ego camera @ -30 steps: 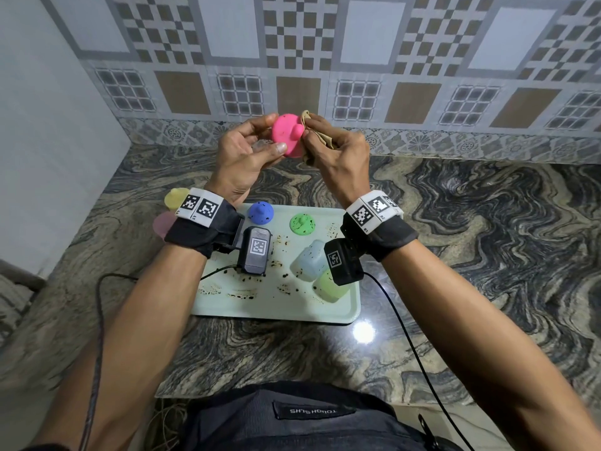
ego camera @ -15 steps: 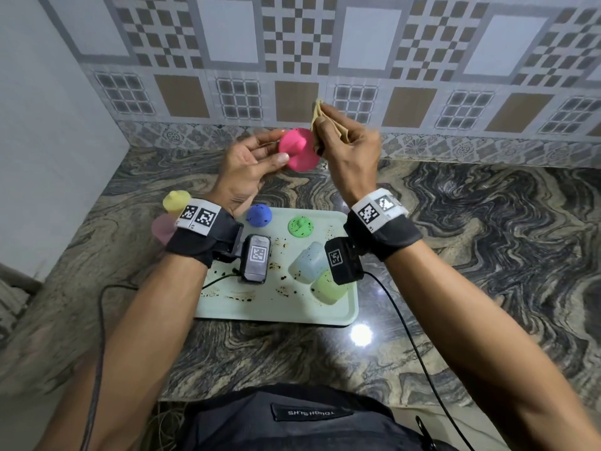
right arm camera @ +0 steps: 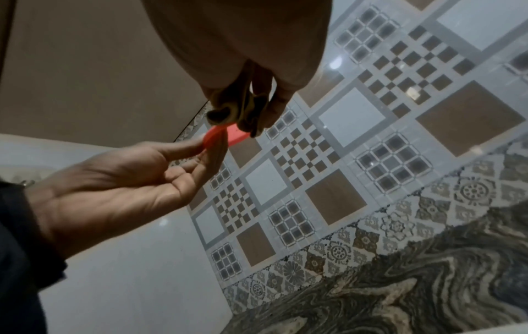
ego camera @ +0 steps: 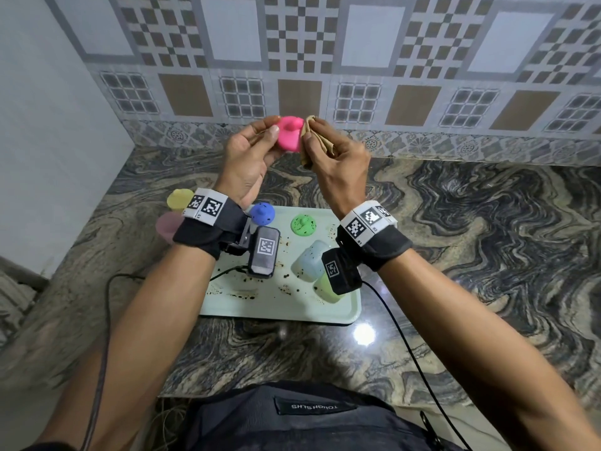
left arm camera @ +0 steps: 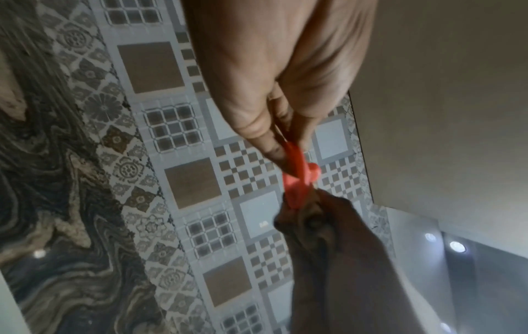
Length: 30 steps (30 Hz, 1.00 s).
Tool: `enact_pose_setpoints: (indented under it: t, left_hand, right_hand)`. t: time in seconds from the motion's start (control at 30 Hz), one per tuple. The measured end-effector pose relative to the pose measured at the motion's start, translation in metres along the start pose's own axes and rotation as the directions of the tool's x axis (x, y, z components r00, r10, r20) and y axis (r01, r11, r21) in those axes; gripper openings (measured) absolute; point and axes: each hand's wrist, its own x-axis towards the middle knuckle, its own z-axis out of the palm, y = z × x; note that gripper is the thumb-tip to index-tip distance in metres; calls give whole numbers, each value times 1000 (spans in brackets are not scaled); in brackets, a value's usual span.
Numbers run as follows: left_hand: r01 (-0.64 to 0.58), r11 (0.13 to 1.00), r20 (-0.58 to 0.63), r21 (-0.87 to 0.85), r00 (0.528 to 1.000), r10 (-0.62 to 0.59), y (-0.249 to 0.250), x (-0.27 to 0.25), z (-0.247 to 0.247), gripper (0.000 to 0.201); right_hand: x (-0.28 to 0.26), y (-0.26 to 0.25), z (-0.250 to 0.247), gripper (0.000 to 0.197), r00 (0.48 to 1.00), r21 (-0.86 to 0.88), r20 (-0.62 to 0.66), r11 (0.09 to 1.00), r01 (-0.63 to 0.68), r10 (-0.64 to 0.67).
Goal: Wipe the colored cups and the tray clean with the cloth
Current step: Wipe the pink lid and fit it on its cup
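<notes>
I am pinching the pink lid point(ego camera: 288, 138) in my left hand point(ego camera: 247, 164) above the bench point(ego camera: 455, 222), while my right hand point(ego camera: 338, 157) is gripping the bunched cloth point(ego camera: 313, 143) against its edge, beyond the spotted tray point(ego camera: 279, 304).

Pink lid point(ego camera: 288, 137); tan cloth point(ego camera: 312, 143); pale green, brown-speckled tray point(ego camera: 276, 307); perhaps swirled grey-black marble counter point(ego camera: 471, 222).
</notes>
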Motion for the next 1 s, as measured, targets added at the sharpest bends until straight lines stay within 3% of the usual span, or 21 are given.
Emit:
enact_pose_setpoints:
  t: [0.13,0.23,0.33,0.4,0.47,0.57,0.7,0.77,0.87,0.93,1.0]
  left_hand:
    - [25,998,-35,66,999,-23,-1,-5,6,35]
    - [34,978,85,207,995,-52,2,-5,-4,46]
    - [17,945,237,325,967,-99,7,-4,-18,48]
    - [14,954,234,298,968,-87,10,-2,-25,49]
    - [5,964,222,266,973,-66,14,0,-27,46]
    - [-8,967,176,256,984,-39,18,2,-24,39]
    - [-67,979,-4,191,998,69,8,2,-16,28]
    - [-80,979,-60,186,994,92,1,-2,-12,22]
    - [-63,979,-31,195,997,70,-7,-7,-9,21]
    - [-58,979,33,195,998,53,-8,-9,-13,24]
    - [-55,972,86,227,996,36,-4,-8,-18,25]
  right_hand:
    - [-5,4,1,30,997,-111,25,991,74,-71]
    - [-2,3,-2,28,994,-113,51,988,101,-96]
    - [13,9,-9,27,997,-71,62,997,-43,48]
    - [17,13,-13,31,992,13,18,992,-127,127]
    - [12,13,-13,34,992,85,25,988,-125,124]
    - [1,8,-10,36,995,92,96,995,-47,38]
    - [-1,9,-6,35,993,59,92,996,63,-69]
    - [-1,9,-5,31,987,-39,68,988,148,-145]
    - [-2,11,-7,29,952,-265,64,915,305,-299]
    - [0,14,-11,30,916,-309,164,863,400,-366]
    - [5,17,-17,30,898,-283,275,864,417,-344]
